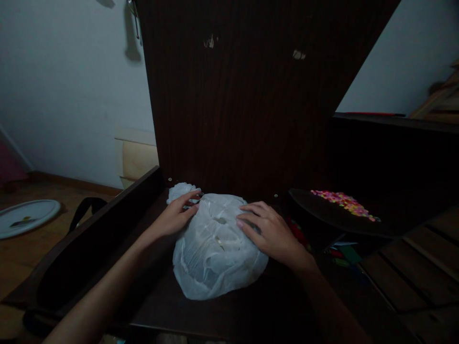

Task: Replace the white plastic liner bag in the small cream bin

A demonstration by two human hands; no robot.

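Observation:
A white plastic bag [213, 253], bulging with something inside, lies on a dark wooden surface [168, 306]. My left hand [175, 215] rests on the bag's upper left part, fingers stretched toward its knotted top [180, 189]. My right hand [268, 230] lies flat on the bag's right side, fingers spread and pointing left. Neither hand grips anything; both press on the plastic.
A tall dark wooden panel [251, 95] rises right behind the bag. A dark tray [340, 220] with several small colourful pieces [344, 200] sits at the right. A raised wooden side rail [89, 234] runs along the left. A white plate [27, 217] lies on the floor at far left.

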